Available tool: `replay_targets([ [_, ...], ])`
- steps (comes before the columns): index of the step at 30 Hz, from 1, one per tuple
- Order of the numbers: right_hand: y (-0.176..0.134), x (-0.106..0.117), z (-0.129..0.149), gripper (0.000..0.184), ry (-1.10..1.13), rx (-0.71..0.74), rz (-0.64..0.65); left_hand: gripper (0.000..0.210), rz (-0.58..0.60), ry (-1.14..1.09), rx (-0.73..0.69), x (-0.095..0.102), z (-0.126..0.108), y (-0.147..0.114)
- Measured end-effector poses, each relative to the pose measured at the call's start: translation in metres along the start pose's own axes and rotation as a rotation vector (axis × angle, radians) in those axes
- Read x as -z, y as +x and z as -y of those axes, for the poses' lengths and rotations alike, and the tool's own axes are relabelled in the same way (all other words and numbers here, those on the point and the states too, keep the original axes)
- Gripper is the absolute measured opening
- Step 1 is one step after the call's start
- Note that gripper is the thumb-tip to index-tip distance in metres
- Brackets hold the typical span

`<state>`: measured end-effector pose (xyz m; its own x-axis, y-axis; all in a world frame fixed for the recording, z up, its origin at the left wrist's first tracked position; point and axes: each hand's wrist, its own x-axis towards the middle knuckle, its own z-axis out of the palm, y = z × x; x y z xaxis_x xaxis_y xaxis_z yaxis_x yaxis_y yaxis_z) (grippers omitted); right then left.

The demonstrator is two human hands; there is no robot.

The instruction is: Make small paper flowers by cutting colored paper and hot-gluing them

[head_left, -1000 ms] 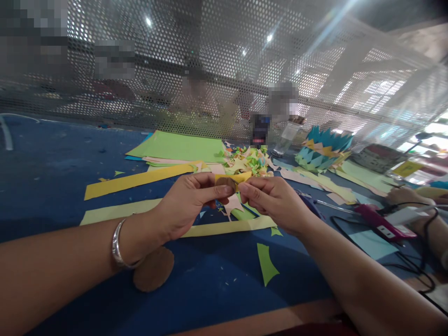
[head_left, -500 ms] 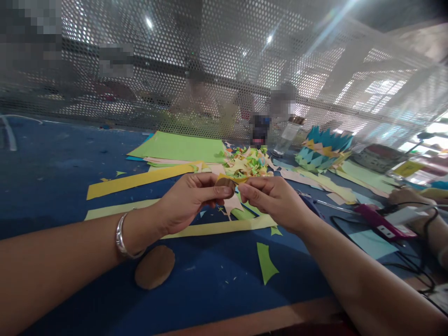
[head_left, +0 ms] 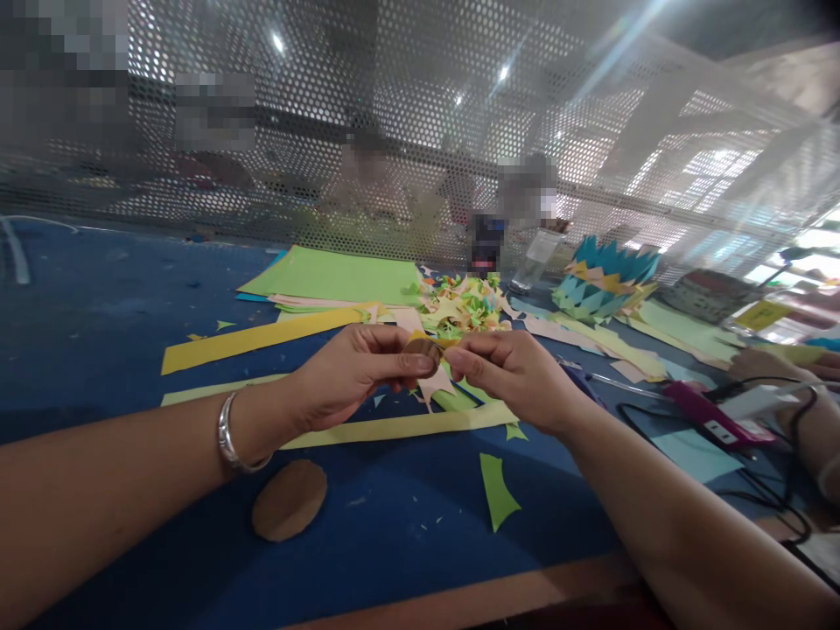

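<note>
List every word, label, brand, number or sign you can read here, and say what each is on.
No text is readable.
Clear container: pale label, too blurred to read.
Pink power strip: any markings are too small to read.
Small brown piece in the left hand: no lettering visible.

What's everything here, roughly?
Small disc: one, brown, held
Small paper: one, yellow, held
Oval piece: one, brown, front
Paper stack: one, mixed, back
Scraps: many, mixed, middle
Long strip: one, yellow, left
Zigzag ring: one, multicoloured, right
Container: one, clear, back
Power strip: one, magenta, right
Cables: several, black, right
Table: one, blue, beneath
Screen: one, grey, behind
Co-worker's hand: at least one, right
Bracelet: one, silver, wrist
Left hand: one, centre
Right hand: one, centre
</note>
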<state>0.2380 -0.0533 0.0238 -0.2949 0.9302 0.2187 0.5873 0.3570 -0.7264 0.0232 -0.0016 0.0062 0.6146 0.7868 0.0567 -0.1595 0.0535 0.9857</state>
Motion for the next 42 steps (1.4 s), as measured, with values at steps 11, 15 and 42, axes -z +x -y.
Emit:
replay_targets([
  [11,0.0,0.0021,-0.002,0.047,-0.044,0.04,0.008,0.014,0.098,0.069,-0.027,0.0054,0.0002,0.002],
  [15,0.0004,0.0014,-0.0014,0.047,-0.043,0.031,0.006,0.014,0.091,0.114,-0.03,0.0071,0.0011,0.0026],
  [42,-0.0017,0.0042,-0.0021,0.039,0.019,0.068,-0.001,0.017,0.04,0.084,0.004,0.0055,-0.0005,0.0021],
])
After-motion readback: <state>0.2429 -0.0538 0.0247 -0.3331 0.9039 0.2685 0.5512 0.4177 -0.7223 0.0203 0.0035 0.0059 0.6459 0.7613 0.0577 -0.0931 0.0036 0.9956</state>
